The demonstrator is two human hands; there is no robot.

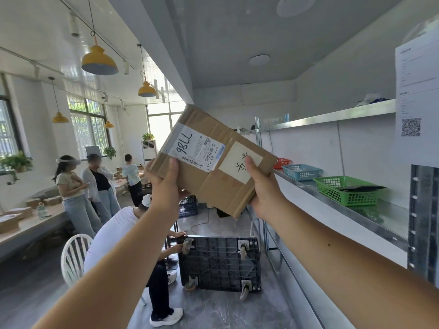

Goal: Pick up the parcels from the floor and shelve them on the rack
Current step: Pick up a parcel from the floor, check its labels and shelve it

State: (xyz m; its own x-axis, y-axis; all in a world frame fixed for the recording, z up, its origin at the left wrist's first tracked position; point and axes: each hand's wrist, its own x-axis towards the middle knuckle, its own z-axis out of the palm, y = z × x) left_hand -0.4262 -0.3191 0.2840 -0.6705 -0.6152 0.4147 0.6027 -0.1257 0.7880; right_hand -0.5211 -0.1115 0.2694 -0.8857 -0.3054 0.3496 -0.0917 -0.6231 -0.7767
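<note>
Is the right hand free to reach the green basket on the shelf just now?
Probably not yet: the right hand grips the parcel with the left hand. The way to the green basket looks open.

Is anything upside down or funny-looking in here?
Yes. The black cart on the floor is flipped, its wheels and ribbed underside showing, while a seated person touches one wheel. The parcel between the left hand and right hand is tilted.

Location type: parcel-handling workroom; a metal rack (pixel 332 116) on the right carries plastic baskets (pixel 346 191); flat cardboard boxes (pixel 10 223) lie stacked on a long table (pixel 33 227); a platform trolley (pixel 221 264) rests on the floor (pixel 213 312), castors exposed; a printed notice (pixel 415 91) bears a QR code.
</note>
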